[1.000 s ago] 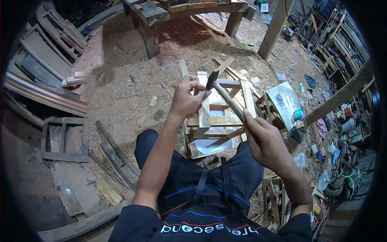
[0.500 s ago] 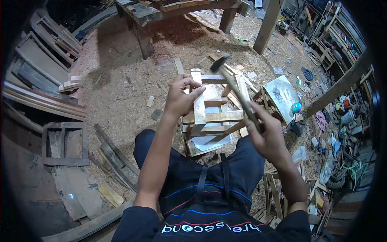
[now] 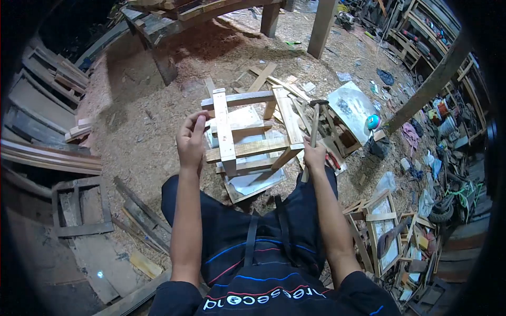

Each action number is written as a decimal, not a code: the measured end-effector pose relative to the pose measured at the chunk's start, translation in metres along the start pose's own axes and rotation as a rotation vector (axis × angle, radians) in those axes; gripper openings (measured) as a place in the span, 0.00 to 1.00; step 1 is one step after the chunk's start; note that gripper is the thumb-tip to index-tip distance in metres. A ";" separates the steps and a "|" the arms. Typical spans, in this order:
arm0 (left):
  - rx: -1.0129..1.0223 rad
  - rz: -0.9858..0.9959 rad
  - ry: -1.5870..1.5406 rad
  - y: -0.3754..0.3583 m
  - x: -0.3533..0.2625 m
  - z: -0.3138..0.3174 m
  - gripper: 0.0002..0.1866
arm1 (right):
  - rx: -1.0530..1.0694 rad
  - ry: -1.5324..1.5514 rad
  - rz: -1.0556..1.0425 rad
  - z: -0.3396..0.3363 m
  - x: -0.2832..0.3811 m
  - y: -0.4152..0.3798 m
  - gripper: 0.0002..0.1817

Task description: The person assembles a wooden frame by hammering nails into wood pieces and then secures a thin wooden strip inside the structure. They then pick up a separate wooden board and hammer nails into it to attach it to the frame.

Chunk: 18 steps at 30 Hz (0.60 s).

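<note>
A small wooden frame (image 3: 224, 126) of nailed, pale boards and crossbars stands in front of my knees, over a white-topped piece (image 3: 258, 184). At its left side, my left hand (image 3: 191, 141) has its fingers curled against the frame, thumb raised; the fingertips are partly hidden. My right hand (image 3: 315, 157) is closed around the handle of a hammer (image 3: 314, 124), beside the frame's near right corner. The hammer stands nearly upright, its dark head at the top. Small nail heads dot the top boards.
A stool-like piece with a pale top (image 3: 352, 111) stands to the right, with a turquoise round object (image 3: 373, 121) on it. Red-handled pliers (image 3: 332, 160) lie near my right knee. A wooden post (image 3: 321, 29) and a workbench (image 3: 153, 39) stand ahead. Wood scraps and shavings cover the floor.
My right hand has lowered the raised hammer to the frame's right side. My left hand has moved from the top board to the left side. The frame looks turned and farther left in view.
</note>
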State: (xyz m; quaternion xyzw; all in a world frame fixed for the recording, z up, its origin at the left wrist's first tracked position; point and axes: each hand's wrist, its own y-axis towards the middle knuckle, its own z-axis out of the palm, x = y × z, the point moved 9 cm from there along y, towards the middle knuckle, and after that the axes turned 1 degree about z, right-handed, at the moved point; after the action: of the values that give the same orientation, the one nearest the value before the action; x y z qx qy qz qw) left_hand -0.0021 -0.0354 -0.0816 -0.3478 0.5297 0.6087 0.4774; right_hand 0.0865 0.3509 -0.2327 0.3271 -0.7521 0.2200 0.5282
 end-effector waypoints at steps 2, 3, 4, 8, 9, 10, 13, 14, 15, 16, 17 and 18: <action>-0.139 -0.145 -0.095 -0.006 0.033 -0.025 0.11 | 0.028 0.102 0.020 0.014 0.001 0.000 0.24; -0.180 -0.172 -0.141 -0.010 0.042 -0.031 0.10 | 0.071 0.207 0.104 0.020 0.003 -0.003 0.20; -0.186 -0.167 -0.132 -0.014 0.047 -0.036 0.10 | 0.081 0.215 0.105 0.024 0.003 -0.002 0.20; -0.237 -0.261 -0.112 -0.030 0.054 -0.038 0.10 | 0.132 0.311 0.149 0.029 0.012 -0.003 0.12; -0.203 -0.257 -0.128 -0.031 0.060 -0.036 0.10 | 0.176 0.335 0.180 0.031 0.009 -0.003 0.11; -0.167 -0.253 -0.144 -0.032 0.062 -0.032 0.09 | 0.219 0.359 0.212 0.032 0.013 -0.007 0.10; -0.170 -0.349 -0.112 -0.043 0.077 -0.032 0.09 | 0.307 0.464 0.300 0.030 0.002 -0.013 0.07; -0.143 -0.378 -0.153 -0.046 0.082 -0.030 0.09 | 0.356 0.503 0.370 0.033 -0.006 -0.014 0.07; -0.085 -0.338 -0.116 -0.044 0.080 -0.026 0.11 | 0.360 0.505 0.370 0.034 -0.006 -0.016 0.07; -0.087 -0.336 -0.114 -0.044 0.081 -0.027 0.11 | 0.352 0.563 0.413 0.036 -0.010 -0.018 0.06; -0.055 -0.396 -0.131 -0.049 0.088 -0.023 0.11 | 0.345 0.618 0.458 0.036 -0.014 -0.023 0.06; -0.023 -0.455 -0.147 -0.051 0.091 -0.018 0.12 | 0.337 0.675 0.503 0.038 -0.018 -0.026 0.07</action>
State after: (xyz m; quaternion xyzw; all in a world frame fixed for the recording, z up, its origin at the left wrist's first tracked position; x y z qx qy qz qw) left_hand 0.0175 -0.0347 -0.1861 -0.4182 0.3947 0.5151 0.6356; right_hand 0.0849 0.3124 -0.2632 0.1254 -0.5477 0.5552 0.6132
